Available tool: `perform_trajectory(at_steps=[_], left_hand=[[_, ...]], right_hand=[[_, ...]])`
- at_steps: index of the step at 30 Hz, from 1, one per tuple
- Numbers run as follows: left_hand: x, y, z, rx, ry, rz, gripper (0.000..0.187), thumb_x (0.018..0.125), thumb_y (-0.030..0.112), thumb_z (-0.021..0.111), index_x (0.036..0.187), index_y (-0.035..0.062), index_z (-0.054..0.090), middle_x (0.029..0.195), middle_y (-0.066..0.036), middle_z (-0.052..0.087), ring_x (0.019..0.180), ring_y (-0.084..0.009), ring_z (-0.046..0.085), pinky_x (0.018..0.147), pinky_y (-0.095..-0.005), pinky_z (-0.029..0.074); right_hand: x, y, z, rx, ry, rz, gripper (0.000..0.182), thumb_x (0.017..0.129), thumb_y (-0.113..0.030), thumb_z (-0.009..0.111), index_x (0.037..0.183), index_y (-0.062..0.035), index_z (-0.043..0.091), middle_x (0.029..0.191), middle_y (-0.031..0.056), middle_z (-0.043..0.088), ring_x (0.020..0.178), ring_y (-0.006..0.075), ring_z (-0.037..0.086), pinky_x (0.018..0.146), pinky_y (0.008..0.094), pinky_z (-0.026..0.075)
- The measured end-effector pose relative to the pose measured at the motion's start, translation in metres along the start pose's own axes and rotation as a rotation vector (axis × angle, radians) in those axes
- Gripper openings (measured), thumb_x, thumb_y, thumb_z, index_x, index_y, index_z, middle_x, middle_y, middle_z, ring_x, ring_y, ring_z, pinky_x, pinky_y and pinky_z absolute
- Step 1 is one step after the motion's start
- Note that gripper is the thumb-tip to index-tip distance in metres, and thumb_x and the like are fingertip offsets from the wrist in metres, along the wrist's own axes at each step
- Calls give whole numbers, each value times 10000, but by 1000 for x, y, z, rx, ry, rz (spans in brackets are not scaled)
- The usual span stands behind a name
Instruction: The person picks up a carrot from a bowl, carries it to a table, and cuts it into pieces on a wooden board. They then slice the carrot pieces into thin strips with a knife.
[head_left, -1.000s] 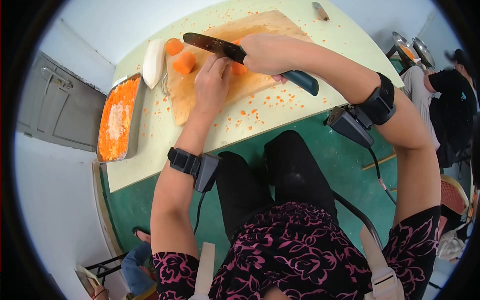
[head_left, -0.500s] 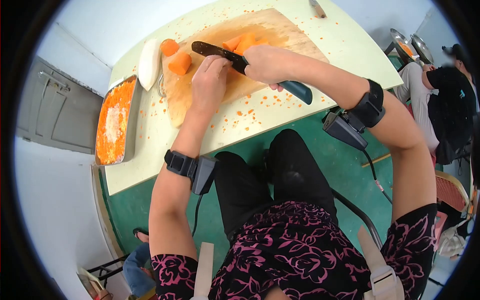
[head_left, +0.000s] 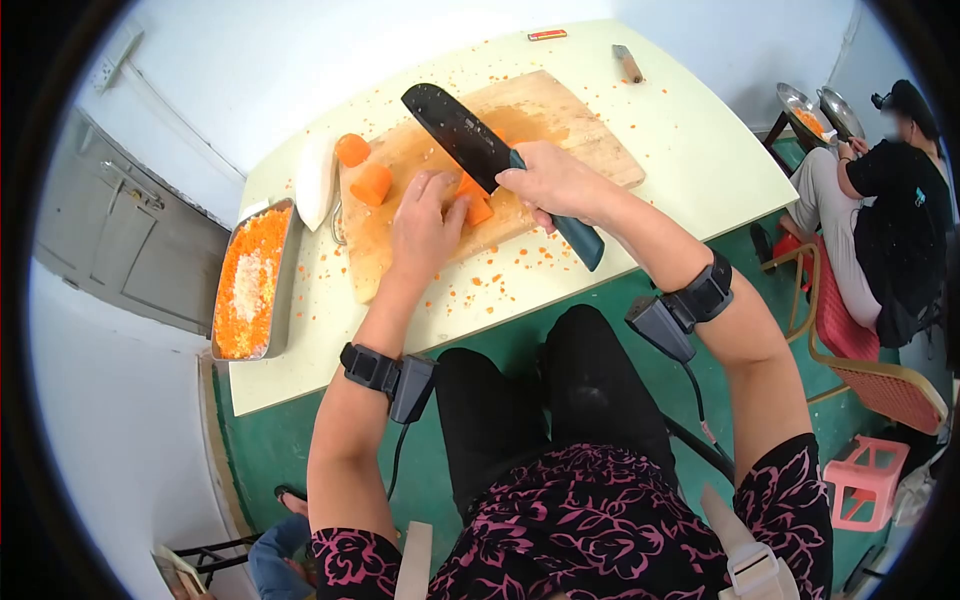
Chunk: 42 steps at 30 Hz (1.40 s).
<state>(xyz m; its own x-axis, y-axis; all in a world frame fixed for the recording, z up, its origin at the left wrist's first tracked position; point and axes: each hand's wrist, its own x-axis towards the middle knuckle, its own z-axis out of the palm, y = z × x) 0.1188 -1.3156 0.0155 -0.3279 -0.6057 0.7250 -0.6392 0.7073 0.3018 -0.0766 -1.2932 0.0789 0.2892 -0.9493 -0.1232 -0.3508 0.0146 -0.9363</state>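
My right hand (head_left: 552,185) is closed round the green handle of a black-bladed knife (head_left: 460,130). The blade is tilted over the wooden cutting board (head_left: 545,105) and points to the upper left. Beside it, my left hand (head_left: 428,222) rests on the board with bent fingers against orange carrot pieces (head_left: 474,205); whether it grips one is hard to tell. Two more carrot chunks, one (head_left: 371,185) on the board and one (head_left: 352,150) at its edge, lie left of my left hand. A peeled white radish (head_left: 315,180) lies beside the board.
A metal tray (head_left: 283,300) of chopped carrot with a pale heap stands at the table's left edge. A wooden-handled tool (head_left: 628,64) and a red packet (head_left: 547,35) lie at the back. At right, another person (head_left: 885,200) sits near pans (head_left: 800,108). Carrot bits dot the table (head_left: 700,150).
The knife blade has lifted and turned more upright. My left hand has moved against the carrot pieces. The view has shifted, showing more of the table's back and the right side.
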Motion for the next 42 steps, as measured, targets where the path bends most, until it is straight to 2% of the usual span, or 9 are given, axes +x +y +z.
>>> perform_trajectory(at_steps=[4, 7, 10, 13, 19, 25, 31, 37, 42], left_hand=[[2, 0, 0, 23, -47, 124, 315, 745, 69, 681, 1044, 16, 599, 923, -141, 586, 912, -302, 563, 785, -368, 466], [2, 0, -1, 4, -132, 76, 359, 739, 77, 689, 1077, 4, 594, 944, -147, 592, 928, -316, 550, 809, -372, 456], [1, -3, 1, 6, -162, -80, 337, 748, 81, 694, 1057, -13, 596, 967, -143, 595, 874, -289, 568, 760, -339, 475], [4, 0, 3, -151, -161, -439, 298, 783, 71, 682, 1055, -16, 597, 960, -106, 616, 794, -191, 588, 689, -288, 484], [18, -19, -2, -552, -152, -677, 174, 817, 29, 644, 986, -10, 628, 823, -4, 631, 729, -48, 556, 658, -214, 465], [29, -36, -10, -586, -278, -613, 88, 823, 31, 637, 902, -8, 632, 797, 10, 620, 694, -42, 546, 638, -192, 448], [44, -22, -14, -774, -396, -806, 115, 846, 31, 616, 960, 21, 610, 843, -3, 600, 737, -74, 572, 693, -214, 485], [40, -17, 5, -315, -343, -644, 322, 778, 59, 694, 1051, -25, 545, 937, -54, 570, 799, -104, 556, 708, -230, 496], [39, -21, 9, -301, -336, -671, 392, 692, 137, 768, 974, -22, 546, 899, -82, 599, 780, -141, 571, 675, -262, 502]], right_hand=[[-8, 2, -9, 167, 120, -7, 167, 890, -183, 506, 835, -30, 472, 556, 6, 433, 384, 110, 443, 374, 281, 409], [-8, 25, -25, 436, 133, 34, 183, 895, -203, 528, 793, -74, 446, 564, -13, 424, 394, 97, 433, 385, 279, 401], [-5, 49, -38, 534, 216, 40, 150, 893, -184, 518, 830, -82, 427, 585, -12, 433, 423, 102, 448, 410, 295, 420], [3, 58, -48, 645, 269, 21, 143, 897, -175, 507, 858, -69, 419, 606, 7, 449, 446, 121, 469, 421, 314, 444], [7, 56, -39, 581, 374, 58, 158, 906, -172, 496, 862, -47, 411, 617, 29, 458, 425, 142, 481, 392, 325, 445], [11, 63, -38, 397, 308, -21, 174, 898, -174, 517, 866, -34, 420, 560, 25, 450, 404, 132, 477, 380, 306, 434], [13, 63, -36, 398, 315, -34, 186, 886, -171, 524, 894, 1, 454, 529, 50, 484, 398, 146, 494, 379, 309, 424], [7, 60, -34, 323, 347, -26, 204, 888, -187, 531, 881, 0, 450, 536, 54, 494, 403, 150, 509, 405, 305, 431], [6, 58, -33, 301, 368, -32, 209, 886, -192, 534, 871, 0, 452, 537, 59, 499, 399, 157, 516, 404, 309, 430]])
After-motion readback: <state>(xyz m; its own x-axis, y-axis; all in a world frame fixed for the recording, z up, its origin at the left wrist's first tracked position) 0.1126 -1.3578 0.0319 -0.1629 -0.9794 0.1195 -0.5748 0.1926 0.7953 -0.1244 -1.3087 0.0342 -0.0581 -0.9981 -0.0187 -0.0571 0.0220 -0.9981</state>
